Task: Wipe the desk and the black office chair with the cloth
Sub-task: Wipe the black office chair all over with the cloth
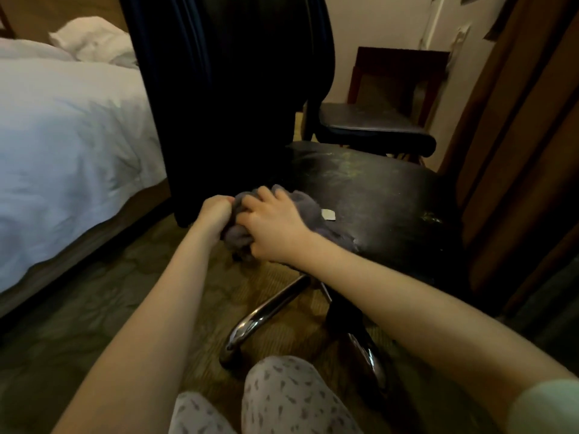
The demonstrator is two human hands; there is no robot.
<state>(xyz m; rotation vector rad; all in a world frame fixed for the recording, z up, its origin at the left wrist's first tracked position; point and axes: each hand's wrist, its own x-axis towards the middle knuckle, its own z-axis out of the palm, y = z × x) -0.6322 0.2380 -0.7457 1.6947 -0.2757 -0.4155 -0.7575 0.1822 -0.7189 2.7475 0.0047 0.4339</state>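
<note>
A: Where are we?
B: On the black office chair [369,189] — our left hand [216,216] and right hand [272,228] both clutch the bunched cloth [302,202] at its near-left edge.
A: What's left?
B: The chair looks smudged; the desk — we cannot judge from here.

Both hands gripped the grey cloth [283,211] at the chair [369,189] seat's front-left edge: the left hand [216,214] fisted on it, the right hand [271,228] curled over it. A bed [62,136] stood left.

Fuzzy grey cloth [300,202], scuffed black leather seat [376,195], glossy chrome base [266,311]
</note>
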